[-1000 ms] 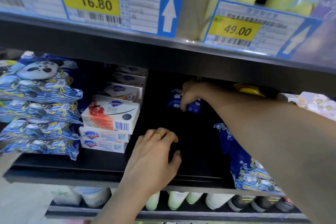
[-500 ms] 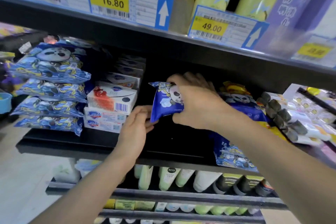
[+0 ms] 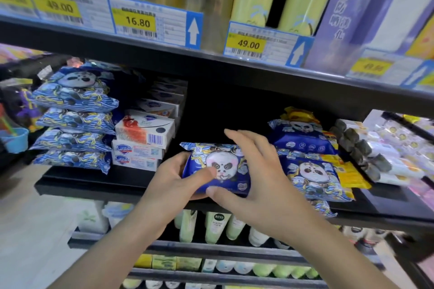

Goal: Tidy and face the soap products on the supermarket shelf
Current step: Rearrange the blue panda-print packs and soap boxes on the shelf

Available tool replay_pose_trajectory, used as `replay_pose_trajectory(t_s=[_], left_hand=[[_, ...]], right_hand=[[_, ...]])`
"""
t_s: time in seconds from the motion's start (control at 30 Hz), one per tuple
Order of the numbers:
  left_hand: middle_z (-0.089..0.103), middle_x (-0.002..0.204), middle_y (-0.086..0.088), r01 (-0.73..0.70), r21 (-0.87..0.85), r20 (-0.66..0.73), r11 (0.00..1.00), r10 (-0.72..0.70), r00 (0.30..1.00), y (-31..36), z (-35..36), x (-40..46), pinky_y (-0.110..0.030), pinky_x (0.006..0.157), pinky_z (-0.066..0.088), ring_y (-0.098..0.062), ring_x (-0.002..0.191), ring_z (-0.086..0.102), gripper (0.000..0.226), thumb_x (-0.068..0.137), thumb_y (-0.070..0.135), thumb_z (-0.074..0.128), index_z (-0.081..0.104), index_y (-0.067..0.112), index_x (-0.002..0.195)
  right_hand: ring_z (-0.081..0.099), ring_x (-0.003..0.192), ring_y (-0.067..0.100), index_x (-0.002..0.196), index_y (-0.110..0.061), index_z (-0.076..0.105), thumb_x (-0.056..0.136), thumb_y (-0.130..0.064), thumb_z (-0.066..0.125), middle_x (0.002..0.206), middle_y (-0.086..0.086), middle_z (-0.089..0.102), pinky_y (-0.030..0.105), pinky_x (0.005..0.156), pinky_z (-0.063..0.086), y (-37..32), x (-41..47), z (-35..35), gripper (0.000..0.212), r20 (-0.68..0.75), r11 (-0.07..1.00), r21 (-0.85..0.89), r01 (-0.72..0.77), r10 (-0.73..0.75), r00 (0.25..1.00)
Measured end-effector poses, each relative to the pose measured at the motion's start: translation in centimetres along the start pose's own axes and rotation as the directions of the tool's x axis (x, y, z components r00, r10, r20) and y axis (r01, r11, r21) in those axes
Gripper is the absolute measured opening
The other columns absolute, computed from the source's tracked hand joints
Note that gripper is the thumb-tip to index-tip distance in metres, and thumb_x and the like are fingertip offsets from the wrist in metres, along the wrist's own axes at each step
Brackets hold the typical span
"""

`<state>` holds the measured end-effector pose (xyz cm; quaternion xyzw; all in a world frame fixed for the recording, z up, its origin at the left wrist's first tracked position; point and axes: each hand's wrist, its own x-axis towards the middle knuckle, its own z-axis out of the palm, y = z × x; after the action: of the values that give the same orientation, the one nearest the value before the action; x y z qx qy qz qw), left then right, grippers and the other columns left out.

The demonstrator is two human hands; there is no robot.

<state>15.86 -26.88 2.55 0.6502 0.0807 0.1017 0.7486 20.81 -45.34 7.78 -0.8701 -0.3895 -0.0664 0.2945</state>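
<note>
A blue panda-print soap pack (image 3: 225, 166) lies face up at the front middle of the black shelf (image 3: 94, 183). My left hand (image 3: 173, 183) grips its left end, thumb on top of the wrapper. My right hand (image 3: 260, 180) is spread over the pack's right side with straight fingers, its thumb touching the front edge. White and red soap boxes (image 3: 145, 134) are stacked just left of the pack. A pile of matching panda packs (image 3: 72, 119) stands at the far left. More panda packs (image 3: 312, 176) lie overlapping on the right.
The shelf above carries tall rolls and boxes behind price tags (image 3: 141, 22). Dark-capped white tubes (image 3: 366, 155) lie at the far right. Below the shelf stand green and white tubes (image 3: 211, 225). A dark gap runs behind the held pack.
The panda pack came forward from the back of the shelf and now lies flat at the front. My left hand has taken hold of its left end, and my right hand's fingers have straightened.
</note>
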Motion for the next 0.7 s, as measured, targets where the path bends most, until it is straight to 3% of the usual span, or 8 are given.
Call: replay_pose_trajectory(t_s=[0.13,0.2,0.33,0.37,0.43,0.5,0.57,0.7], left_hand=[[0.081,0.109,0.002,-0.015,-0.059,-0.017,0.998,0.014,1.000,-0.1,-0.2,-0.3,-0.025,0.076,0.063,-0.018,0.099,0.078,0.029,0.094,0.016,0.075,0.068,0.025,0.121],[0.081,0.110,0.002,-0.041,-0.083,-0.035,0.996,0.038,0.999,-0.2,-0.3,-0.4,-0.024,0.078,0.063,-0.018,0.100,0.078,0.031,0.093,0.015,0.076,0.066,0.026,0.121],[0.080,0.115,-0.001,-0.057,-0.135,-0.031,0.989,0.054,0.998,-0.2,-0.9,-0.4,-0.023,0.081,0.062,-0.020,0.104,0.078,0.048,0.080,0.025,0.086,0.063,0.023,0.123],[0.079,0.117,-0.001,-0.064,-0.139,-0.031,0.988,0.061,0.998,-0.2,-1.1,-0.4,-0.023,0.083,0.061,-0.020,0.106,0.077,0.051,0.079,0.025,0.090,0.063,0.023,0.123],[0.078,0.119,0.001,-0.084,-0.119,-0.024,0.989,0.082,0.996,-0.1,-1.3,-0.3,-0.021,0.087,0.060,-0.019,0.108,0.076,0.052,0.071,0.032,0.091,0.067,0.033,0.117],[0.078,0.119,0.005,-0.121,-0.071,0.006,0.990,0.122,0.993,0.1,-1.4,-0.4,-0.017,0.088,0.058,-0.015,0.110,0.075,0.045,0.066,0.039,0.088,0.070,0.045,0.108],[0.077,0.121,0.007,-0.164,-0.029,0.058,0.986,0.165,0.985,0.1,-1.4,-0.5,-0.015,0.088,0.056,-0.013,0.112,0.074,0.044,0.069,0.037,0.088,0.071,0.048,0.108],[0.076,0.122,0.003,-0.238,0.021,0.139,0.971,0.233,0.962,0.3,-1.3,-0.7,-0.016,0.091,0.055,-0.015,0.115,0.073,0.044,0.078,0.025,0.086,0.071,0.044,0.114]], right_hand=[[0.026,0.145,-0.009,0.155,-0.050,0.024,0.089,-0.061,0.065,0.154,-0.029,0.025,0.016,0.109,0.029,0.6,-1.2,-0.2,0.078,-0.174,0.989,0.144,-0.045,0.070,0.982],[0.038,0.137,-0.007,0.153,-0.053,0.025,0.084,-0.070,0.061,0.150,-0.028,0.030,0.023,0.108,0.040,0.6,-1.3,-0.5,0.080,-0.156,0.957,0.245,-0.155,0.197,0.968],[0.067,0.100,0.006,0.147,-0.055,0.034,0.069,-0.087,0.049,0.137,-0.020,0.047,0.038,0.086,0.059,0.3,-1.4,-1.2,0.085,-0.036,0.849,0.351,-0.394,0.433,0.901],[0.072,0.092,0.012,0.143,-0.054,0.040,0.072,-0.084,0.052,0.133,-0.020,0.052,0.043,0.081,0.062,0.2,-1.2,-1.3,0.078,0.029,0.782,0.436,-0.445,0.482,0.876],[0.077,0.080,0.024,0.127,-0.052,0.060,0.078,-0.074,0.065,0.124,-0.018,0.063,0.044,0.065,0.064,-0.3,-0.8,-1.5,0.054,0.215,0.531,0.659,-0.532,0.545,0.810],[0.078,0.079,0.031,0.102,-0.047,0.075,0.076,-0.071,0.075,0.115,-0.010,0.075,0.040,0.059,0.061,-0.6,-0.3,-1.7,0.036,0.359,0.328,0.758,-0.564,0.511,0.780],[0.078,0.085,0.034,0.098,-0.042,0.079,0.073,-0.070,0.072,0.111,-0.003,0.078,0.037,0.060,0.060,-0.5,-0.1,-1.6,0.038,0.414,0.254,0.786,-0.564,0.460,0.785],[0.078,0.089,0.033,0.118,-0.031,0.075,0.070,-0.070,0.072,0.107,0.004,0.080,0.037,0.067,0.063,-0.2,0.1,-1.0,0.061,0.435,0.225,0.803,-0.553,0.414,0.800]])
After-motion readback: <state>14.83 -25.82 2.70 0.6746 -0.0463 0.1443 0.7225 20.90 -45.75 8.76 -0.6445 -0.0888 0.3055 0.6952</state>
